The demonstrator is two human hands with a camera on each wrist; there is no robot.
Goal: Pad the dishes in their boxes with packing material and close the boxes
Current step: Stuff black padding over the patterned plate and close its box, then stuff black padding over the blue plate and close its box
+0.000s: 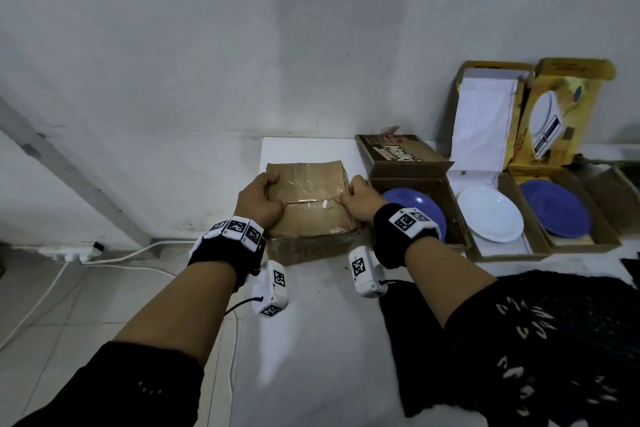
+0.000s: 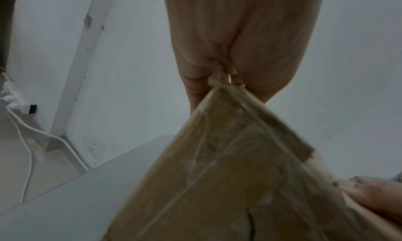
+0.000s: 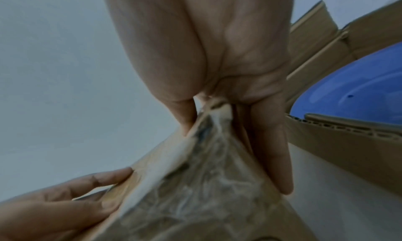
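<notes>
Head view shows the closed cardboard box (image 1: pixel 309 199) on the white table (image 1: pixel 311 340), flaps down under wrinkled clear tape. My left hand (image 1: pixel 259 202) curls over its left edge, my right hand (image 1: pixel 360 202) pinches the right edge (thumb on top, fingers down the side). Beside it stand three open boxes: nearest (image 1: pixel 412 177) holds a blue plate (image 1: pixel 420 206), next a white plate (image 1: pixel 490 213), farthest another blue plate (image 1: pixel 556 213).

Right hand (image 3: pixel 208 58): gripping taped cardboard box (image 3: pixel 195 184) edge.
Left hand (image 3: pixel 56 203): seven o'clock, touching box.
Blue plate (image 3: pixel 356 93): three o'clock.
</notes>
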